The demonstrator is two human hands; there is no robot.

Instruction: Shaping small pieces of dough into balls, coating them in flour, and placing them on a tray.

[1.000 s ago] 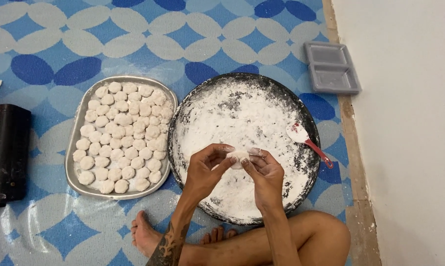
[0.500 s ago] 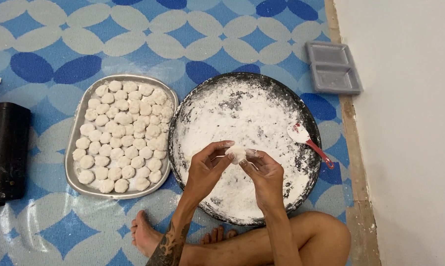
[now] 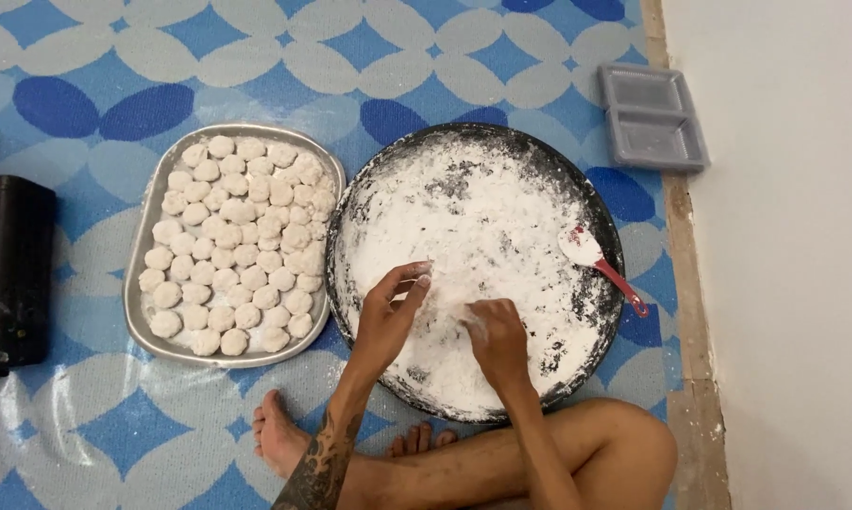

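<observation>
1. The floured round pan (image 3: 501, 161) lies on the blue patterned mat (image 3: 256, 57), directly ahead of the crossed legs.
2. A second ago both hands pinched one dough piece above the flour; now they are apart and lowered.
3. The right hand (image 3: 497, 338) presses, fingers curled, into the flour (image 3: 473, 217); whether it holds dough cannot be told.
4. The left hand (image 3: 390, 316) hovers half-open and empty, fingertips at the flour.
5. A red-handled spatula (image 3: 603, 268) rests in the pan's right side, unmoved.
6. The metal tray (image 3: 147, 217) of dough balls (image 3: 232, 241) sits beside the pan's left rim.
</observation>
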